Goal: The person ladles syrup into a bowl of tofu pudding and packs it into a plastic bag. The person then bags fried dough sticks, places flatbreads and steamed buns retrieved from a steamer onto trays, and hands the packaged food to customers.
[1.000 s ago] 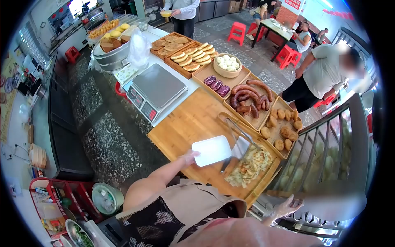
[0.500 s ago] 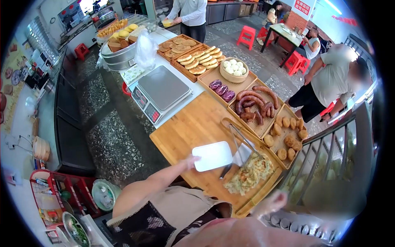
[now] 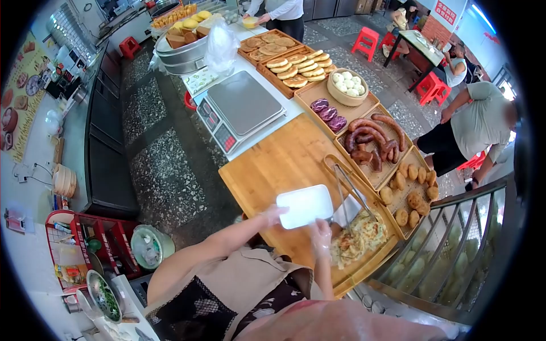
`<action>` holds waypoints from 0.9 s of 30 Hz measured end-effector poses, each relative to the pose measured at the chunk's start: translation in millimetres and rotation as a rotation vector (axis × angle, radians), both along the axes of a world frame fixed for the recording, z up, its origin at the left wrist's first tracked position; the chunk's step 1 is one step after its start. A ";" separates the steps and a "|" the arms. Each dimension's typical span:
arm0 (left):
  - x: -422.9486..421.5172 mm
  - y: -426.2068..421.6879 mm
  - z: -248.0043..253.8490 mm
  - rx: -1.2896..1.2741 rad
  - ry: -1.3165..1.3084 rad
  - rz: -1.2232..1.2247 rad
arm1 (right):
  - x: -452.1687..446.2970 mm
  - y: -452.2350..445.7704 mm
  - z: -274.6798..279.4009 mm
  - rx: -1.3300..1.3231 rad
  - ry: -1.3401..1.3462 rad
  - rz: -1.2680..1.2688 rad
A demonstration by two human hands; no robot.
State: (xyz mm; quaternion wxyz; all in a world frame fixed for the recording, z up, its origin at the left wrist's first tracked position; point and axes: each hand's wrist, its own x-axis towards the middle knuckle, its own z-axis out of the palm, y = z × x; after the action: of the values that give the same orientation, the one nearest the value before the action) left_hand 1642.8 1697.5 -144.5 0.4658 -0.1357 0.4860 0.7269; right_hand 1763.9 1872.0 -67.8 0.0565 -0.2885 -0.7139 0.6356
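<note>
My left hand (image 3: 274, 216) is closed on the left edge of a white rectangular tray (image 3: 305, 206), held above the wooden board (image 3: 267, 165). In what looks like a clear glove, my right hand (image 3: 321, 236) is at the tray's lower right corner, its fingers together; what they grip cannot be made out. Just right of the tray lies a wide metal blade (image 3: 348, 209), its handle end hidden near my right hand. Metal tongs (image 3: 355, 190) rest with their tips on a heap of browned shredded food (image 3: 361, 238) at the board's right side.
A scale (image 3: 240, 108) stands beyond the board. Trays hold flatbreads (image 3: 296, 71), purple rolls (image 3: 328, 113), sausages (image 3: 372, 139) and brown pastries (image 3: 415, 199). A bamboo steamer (image 3: 347, 88) holds white buns. One person (image 3: 478, 122) stands at the right, another (image 3: 281, 11) beyond the counter.
My right hand has come from the lower right, beyond the board, to the tray's lower right corner. The view has shifted, so the counter appears further right. My left hand still holds the tray.
</note>
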 end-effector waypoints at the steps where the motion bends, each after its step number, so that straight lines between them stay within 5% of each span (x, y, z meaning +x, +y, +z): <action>1: -0.5 -0.5 1.9 0.005 -0.017 -0.030 | -4.2 -6.2 -6.7 0.026 -0.043 0.019; 3: -7.5 -2.7 21.0 -0.058 0.046 -0.056 | -16.3 -22.5 -4.9 0.216 -0.143 0.017; 5: -32.2 -13.8 35.9 -0.334 0.129 -0.632 | -32.0 -41.0 -0.3 0.449 -0.262 -0.130; 6: -43.1 -24.0 34.9 -0.323 0.126 -0.630 | -42.1 -50.5 -6.1 0.373 -0.183 -0.236; 9: -88.2 -80.3 16.7 -0.092 0.846 -0.941 | -83.3 -80.1 -0.3 0.451 -0.165 -0.371; 11: -134.0 -130.4 53.2 -0.011 1.019 -0.416 | -127.2 -125.0 23.0 0.298 -0.063 -0.525; 14: -267.9 -196.7 133.0 -0.364 1.125 -0.351 | -195.5 -178.0 6.3 0.200 0.010 -0.513; 15: -322.4 -208.8 151.9 -0.503 1.462 -0.248 | -221.3 -205.5 33.2 0.140 0.030 -0.416; 17: -415.7 -225.0 209.0 -0.543 1.506 -0.058 | -263.2 -256.2 74.1 0.079 0.044 -0.342; 20: -548.9 -224.9 263.6 -0.771 2.018 0.348 | -312.5 -283.4 90.6 0.198 0.201 -0.183; 25: -714.3 -225.3 292.9 -1.114 1.982 0.218 | -379.8 -290.5 79.1 0.219 0.177 -0.274; 27: -776.0 -228.5 302.0 -1.190 2.181 -0.240 | -418.6 -279.2 59.9 0.207 0.162 -0.301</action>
State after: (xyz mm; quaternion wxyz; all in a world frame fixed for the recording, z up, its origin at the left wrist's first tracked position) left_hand 866.8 1469.0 157.5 -0.2499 0.3930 0.8812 0.0808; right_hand 1345.3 1592.9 -7.8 0.2372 -0.3326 -0.7174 0.5644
